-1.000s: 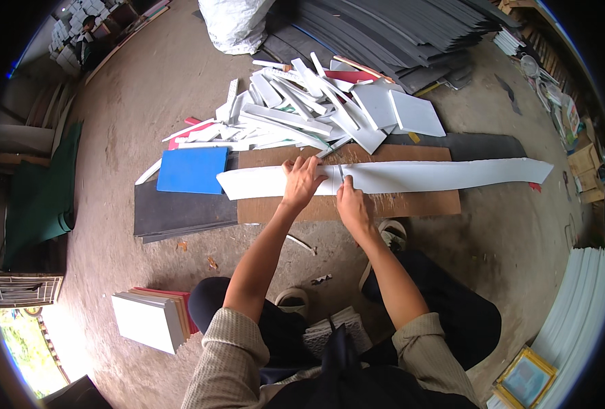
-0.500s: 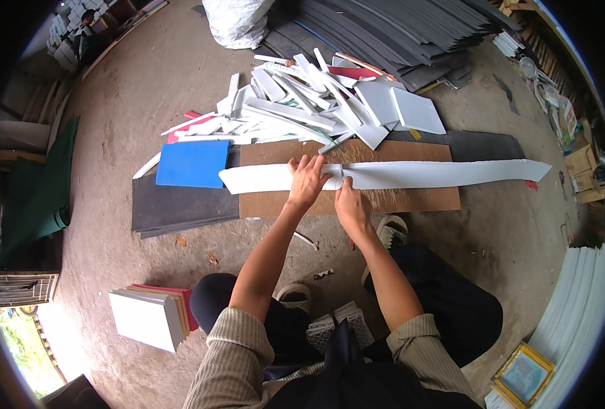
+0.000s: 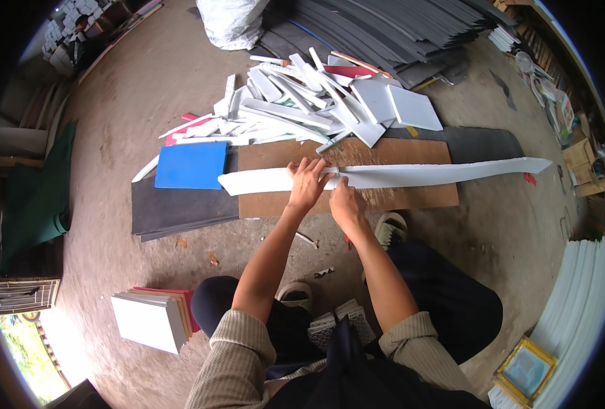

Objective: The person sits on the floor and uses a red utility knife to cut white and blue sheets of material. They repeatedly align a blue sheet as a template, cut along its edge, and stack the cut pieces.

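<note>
White strip (image 3: 418,176): long and pale, it lay across the brown board (image 3: 404,198), with one end running past the board's left edge and the longer end well past its right edge.
Left hand (image 3: 308,184): I had it on top of the strip, above the middle part of the board, palm down, fingers slightly bent and a little spread, pressing rather than pinching.
Right hand (image 3: 348,204): it sat just beside the left one, over the board, fingers curled closed around a slim grey tool (image 3: 338,173) whose upper part showed against the strip; too little showed for me to tell whether its tip touched.
Blue panel (image 3: 192,165): it lay just left of the board, upon dark sheets (image 3: 179,213) that reached out from the board's left side.
White offcuts (image 3: 285,116): these were heaped beyond the board's far edge, jumbled at all angles.
White sack (image 3: 233,24): it stood farther beyond the board, behind the heap.
Grey-black stack (image 3: 391,27): many thin layers lay beyond the board, to the sack's right.
Panel bundle (image 3: 145,320): it stood nearer me than the board and to its left.
Gold frame (image 3: 526,371): it leaned nearer me than the board, well to its right.
</note>
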Demonstrator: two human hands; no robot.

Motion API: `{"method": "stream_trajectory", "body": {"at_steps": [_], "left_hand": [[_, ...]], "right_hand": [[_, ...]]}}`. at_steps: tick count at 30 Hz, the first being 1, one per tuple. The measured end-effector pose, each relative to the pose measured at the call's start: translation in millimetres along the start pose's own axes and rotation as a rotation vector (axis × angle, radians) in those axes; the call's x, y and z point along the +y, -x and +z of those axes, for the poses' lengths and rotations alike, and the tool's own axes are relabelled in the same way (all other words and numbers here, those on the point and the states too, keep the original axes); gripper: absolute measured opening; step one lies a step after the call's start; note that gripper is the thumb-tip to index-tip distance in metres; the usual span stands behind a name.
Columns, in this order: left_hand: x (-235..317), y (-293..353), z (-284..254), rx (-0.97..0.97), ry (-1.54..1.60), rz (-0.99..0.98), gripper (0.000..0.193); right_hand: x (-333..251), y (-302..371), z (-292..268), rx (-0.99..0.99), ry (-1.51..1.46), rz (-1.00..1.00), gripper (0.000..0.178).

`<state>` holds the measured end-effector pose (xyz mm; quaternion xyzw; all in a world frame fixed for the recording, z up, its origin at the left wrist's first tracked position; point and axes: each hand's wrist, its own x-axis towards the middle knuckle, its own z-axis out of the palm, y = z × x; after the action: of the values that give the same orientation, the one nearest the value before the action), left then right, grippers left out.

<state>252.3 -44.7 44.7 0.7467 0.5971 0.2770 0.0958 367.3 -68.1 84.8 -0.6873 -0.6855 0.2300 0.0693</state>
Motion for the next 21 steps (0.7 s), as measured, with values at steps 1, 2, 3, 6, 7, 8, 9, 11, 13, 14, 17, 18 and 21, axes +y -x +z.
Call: {"method": "stream_trajectory", "body": {"at_steps": [1,2,3,6,7,8,9,11,13,14,17,18,21], "left_hand": [[1,1,1,-0.007,0.018,-0.004,0.027],[2,2,2,0.003,0.016,-0.002,0.025],[4,3,1,0.014,0.012,-0.003,0.024],[4,0,0,0.013,-0.003,0.001,0.022],[3,-1,1,0.004,-0.009,0.000,0.021],[2,-3,2,0.007,-0.001,-0.001,0.021],[0,-7,2,0.008,0.003,0.002,0.021],[-3,-9,3,-0.003,0.004,-0.003,0.021],[-5,-12,3,-0.022,0.000,-0.007,0.021],[-6,-13,3,-0.031,0.013,-0.009,0.021],[-3,-16,2,-0.039,0.034,-0.015,0.022],[-2,-15,2,-0.030,0.020,-0.018,0.022],[1,-12,1,-0.031,-0.012,-0.039,0.022]], "right_hand": [[1,-1,-1,-0.013,-0.003,-0.012,0.022],[2,-3,0,-0.017,-0.009,-0.003,0.023],[3,-5,2,-0.023,-0.017,0.004,0.024],[4,-11,7,-0.021,-0.038,0.036,0.023],[3,-11,8,-0.021,-0.044,0.050,0.023],[4,-13,9,-0.019,-0.042,0.043,0.022],[3,-16,7,-0.015,-0.044,0.036,0.021],[3,-20,10,-0.018,-0.046,0.027,0.020],[4,-24,11,-0.020,-0.045,0.022,0.019],[4,-26,11,-0.036,-0.046,0.028,0.019],[5,-29,8,-0.080,-0.029,0.048,0.020],[4,-28,5,-0.094,-0.019,0.050,0.021],[3,-24,-1,-0.132,0.002,0.053,0.022]]}}
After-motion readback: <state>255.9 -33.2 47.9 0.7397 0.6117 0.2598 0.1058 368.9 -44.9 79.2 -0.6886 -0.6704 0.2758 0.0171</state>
